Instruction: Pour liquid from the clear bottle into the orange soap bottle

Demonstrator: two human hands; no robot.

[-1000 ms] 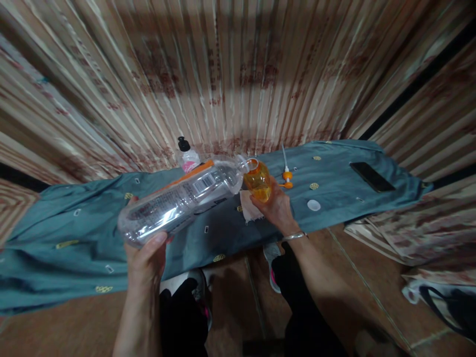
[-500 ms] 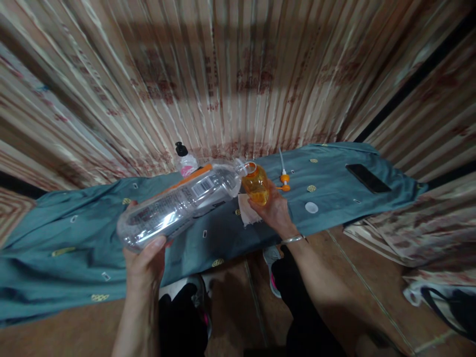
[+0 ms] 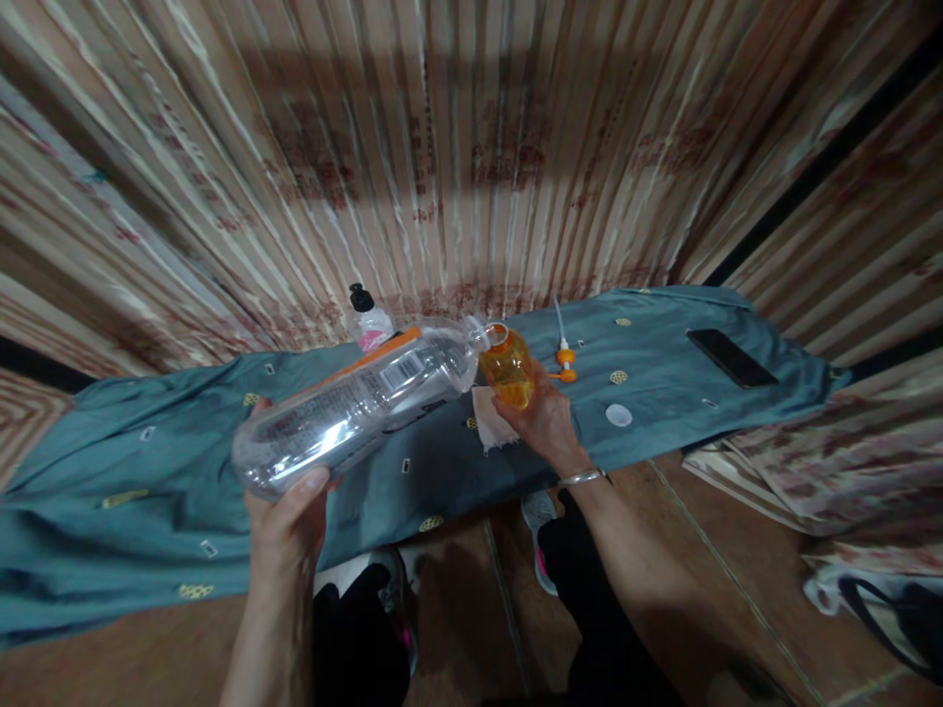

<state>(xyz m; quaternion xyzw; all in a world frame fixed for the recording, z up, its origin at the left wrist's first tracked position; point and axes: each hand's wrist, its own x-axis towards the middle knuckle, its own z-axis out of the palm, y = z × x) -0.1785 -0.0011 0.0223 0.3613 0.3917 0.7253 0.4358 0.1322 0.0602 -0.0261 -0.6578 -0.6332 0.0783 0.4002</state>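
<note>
While the left hand is wrapped around the bottom end of a big clear bottle, thumb on the near side and fingertips peeking out the far side, the bottle itself lies tilted over the teal cloth, neck pointing right. It's got a barcode and an orange strip on its label. Just past it, by the striped curtain, there's a smaller bottle with a black top and some pink on it.

Moving right, the big bottle's neck meets the mouth of a small orange see-through bottle, pretty much rim to rim; can't tell if they actually touch. The right hand has that little one gripped around its lower part, tilted toward the big bottle, with yellowish liquid in the bottom. A pale cloth piece lies just beside that hand.

Next up is an orange pump top with its clear tube, then a white disc, and a dark phone lying flat near the right end.
</note>
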